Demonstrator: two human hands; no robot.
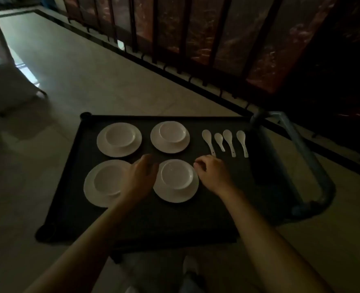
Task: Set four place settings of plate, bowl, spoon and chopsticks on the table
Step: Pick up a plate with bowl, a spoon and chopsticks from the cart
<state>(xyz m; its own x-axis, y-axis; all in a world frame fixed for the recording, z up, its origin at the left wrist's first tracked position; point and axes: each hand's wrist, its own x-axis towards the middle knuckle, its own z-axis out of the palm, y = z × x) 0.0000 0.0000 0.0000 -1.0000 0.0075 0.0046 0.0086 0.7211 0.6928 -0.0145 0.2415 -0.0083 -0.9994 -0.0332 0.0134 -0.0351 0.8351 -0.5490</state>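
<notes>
Dim light. Dark worktop (175, 218) carries four white plates, each with a white bowl on it. The left hand (141, 176) lies between the two near plates, over the near-left plate (90, 191), fingers loosely curled, holding nothing visible. The right hand (215, 174) sits at the right rim of the near-right plate (175, 197), beside its bowl (176, 174); fingers curled, grip cannot be told. A row of four spoons (227, 138) lies far right, just beyond the right hand.

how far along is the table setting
Four plates each carry a bowl. The left hand and right hand flank the near right plate, holding nothing I can see. The four spoons lie in one row at the right, not yet shared out. No chopsticks in view.
</notes>
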